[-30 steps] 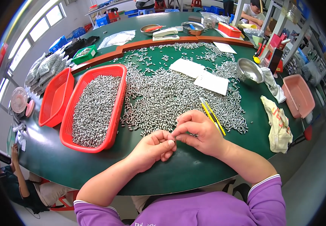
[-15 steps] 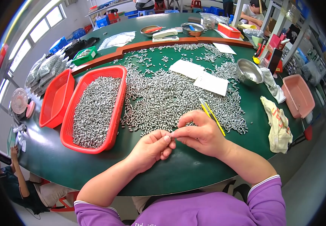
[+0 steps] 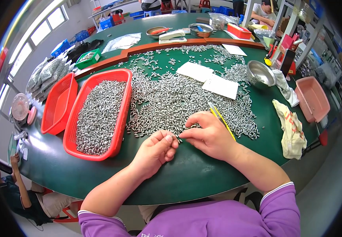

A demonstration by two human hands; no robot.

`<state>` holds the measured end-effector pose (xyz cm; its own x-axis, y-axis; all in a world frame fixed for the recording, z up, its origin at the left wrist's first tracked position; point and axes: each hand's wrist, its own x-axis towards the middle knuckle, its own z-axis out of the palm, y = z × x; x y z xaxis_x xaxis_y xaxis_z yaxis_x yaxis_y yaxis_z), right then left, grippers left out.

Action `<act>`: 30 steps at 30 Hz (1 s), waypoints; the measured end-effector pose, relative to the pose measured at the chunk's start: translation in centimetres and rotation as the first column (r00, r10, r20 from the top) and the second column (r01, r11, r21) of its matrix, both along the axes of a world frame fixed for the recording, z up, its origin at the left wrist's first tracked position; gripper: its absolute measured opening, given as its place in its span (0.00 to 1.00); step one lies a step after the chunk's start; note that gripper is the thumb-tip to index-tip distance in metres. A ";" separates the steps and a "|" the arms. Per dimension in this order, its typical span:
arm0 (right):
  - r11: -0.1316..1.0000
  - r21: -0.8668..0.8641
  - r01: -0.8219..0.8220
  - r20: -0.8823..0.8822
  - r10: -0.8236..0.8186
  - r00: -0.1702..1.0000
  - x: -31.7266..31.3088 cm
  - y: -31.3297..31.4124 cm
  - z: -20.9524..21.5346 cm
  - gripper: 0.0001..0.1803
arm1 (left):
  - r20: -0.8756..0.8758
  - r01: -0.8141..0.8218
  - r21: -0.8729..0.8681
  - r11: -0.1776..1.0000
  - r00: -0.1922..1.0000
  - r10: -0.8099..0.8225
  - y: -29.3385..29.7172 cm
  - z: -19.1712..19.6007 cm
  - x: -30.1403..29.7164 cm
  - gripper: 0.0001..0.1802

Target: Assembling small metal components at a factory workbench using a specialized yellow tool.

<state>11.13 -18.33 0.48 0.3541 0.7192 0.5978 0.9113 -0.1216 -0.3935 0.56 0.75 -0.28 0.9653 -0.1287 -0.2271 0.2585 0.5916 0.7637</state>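
Note:
A broad heap of small silver bullet-shaped metal pieces covers the middle of the green table. My left hand is closed in front of the heap's near edge, with a small silver metal piece pinched between thumb and forefinger. Just right of it, my right hand reaches in with its fingertips drawn together beside the left fingertips; what they hold, if anything, is too small to make out. A yellow cutter knife lies on the heap behind my right hand. Two white paper sheets rest on the pieces.
To the left, a red basket full of the same pieces stands beside another red basket. At right are a metal bowl, a cream cloth and a pink basket. A wooden strip borders the heap's far side.
My left hand has shifted slightly left and up, with the small metal piece now showing at its fingertips. My right fingertips have come slightly away from the left ones.

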 end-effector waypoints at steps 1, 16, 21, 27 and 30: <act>1.000 -0.025 -0.019 0.063 0.020 0.998 0.1 0.2 -0.2 0.10 | 0.001 -0.001 0.000 1.000 1.000 0.001 0.1 0.0 0.0 0.06; 0.986 -0.167 0.031 0.108 -0.013 0.994 -0.2 0.2 -0.2 0.06 | -0.003 0.033 -0.029 0.999 0.999 -0.033 0.2 -0.1 0.0 0.05; 0.984 -0.177 0.035 0.120 -0.014 0.993 -0.3 0.3 -0.2 0.07 | 0.018 0.071 -0.019 0.997 0.997 -0.071 0.3 -0.1 -0.1 0.02; 0.994 -0.110 0.028 0.017 -0.026 1.000 -0.4 0.4 0.0 0.06 | 0.074 0.085 0.027 0.996 0.994 -0.086 0.2 0.0 -0.3 0.03; 0.999 -0.027 0.030 -0.136 -0.033 0.990 -0.5 -0.1 0.5 0.04 | 0.085 0.092 0.043 0.995 0.992 -0.095 0.1 0.0 -0.2 0.04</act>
<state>10.59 -18.39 1.00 0.4539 0.7203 0.5245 0.8447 -0.1606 -0.5105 0.32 0.88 -0.26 0.9658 -0.2118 -0.1493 0.2427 0.5375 0.8076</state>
